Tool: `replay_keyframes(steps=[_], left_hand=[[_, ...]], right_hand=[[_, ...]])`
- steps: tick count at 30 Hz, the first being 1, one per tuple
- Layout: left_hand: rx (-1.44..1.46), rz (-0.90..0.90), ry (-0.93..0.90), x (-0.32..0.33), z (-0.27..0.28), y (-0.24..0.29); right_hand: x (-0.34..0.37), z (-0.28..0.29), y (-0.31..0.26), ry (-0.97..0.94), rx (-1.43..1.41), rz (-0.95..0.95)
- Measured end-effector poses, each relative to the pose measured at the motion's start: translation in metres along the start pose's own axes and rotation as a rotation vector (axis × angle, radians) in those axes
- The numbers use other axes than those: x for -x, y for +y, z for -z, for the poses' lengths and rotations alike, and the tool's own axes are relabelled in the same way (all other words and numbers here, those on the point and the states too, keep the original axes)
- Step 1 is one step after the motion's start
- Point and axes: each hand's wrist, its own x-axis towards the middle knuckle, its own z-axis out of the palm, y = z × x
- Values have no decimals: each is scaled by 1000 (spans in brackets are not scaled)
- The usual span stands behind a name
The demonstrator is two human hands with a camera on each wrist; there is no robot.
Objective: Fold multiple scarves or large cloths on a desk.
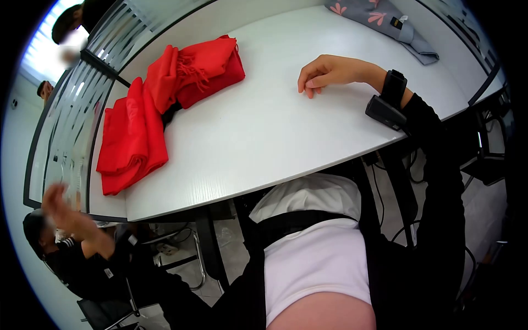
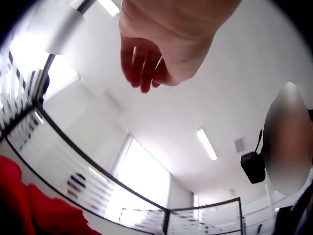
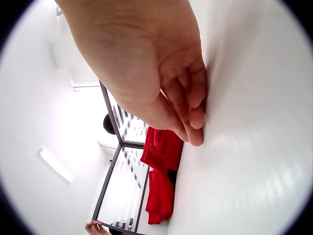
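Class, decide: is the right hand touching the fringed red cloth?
Apart: the head view shows white tabletop between the right hand and the fringed red cloth.

Your right arm wears a long black sleeve [image 1: 445, 181], its edge softly rippled along the arm and its cuff ending just short of the wrist, where a wide black strap [image 1: 394, 88] wraps round and carries a blocky, dark wrist unit [image 1: 385, 113] with blunt corners. Across your torso you have a plain white top [image 1: 316, 264] with a curved edge, flanked by a black outer layer [image 1: 393, 275], then a black band [image 1: 300, 224] and, past it, loose, creased pale cloth [image 1: 311, 198]. Both your right hand [image 1: 333, 71] and your left hand [image 2: 168, 41] are bare.
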Motion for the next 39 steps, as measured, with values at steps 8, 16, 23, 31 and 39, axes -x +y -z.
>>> replay_keyframes(steps=[8, 16, 23, 31, 39], left_hand=[[-378, -184, -966, 28, -241, -38], [-213, 43, -759, 15, -261, -82], [747, 992, -590, 2, -234, -97], [789, 931, -262, -42, -228, -93], [-319, -622, -334, 1, -364, -3]], right_hand=[[2, -3, 2, -1, -30, 78], [3, -3, 1, 0, 52, 57], [2, -3, 2, 4, 45, 39], [1, -5, 4, 24, 25, 19], [0, -4, 2, 16, 43, 52]])
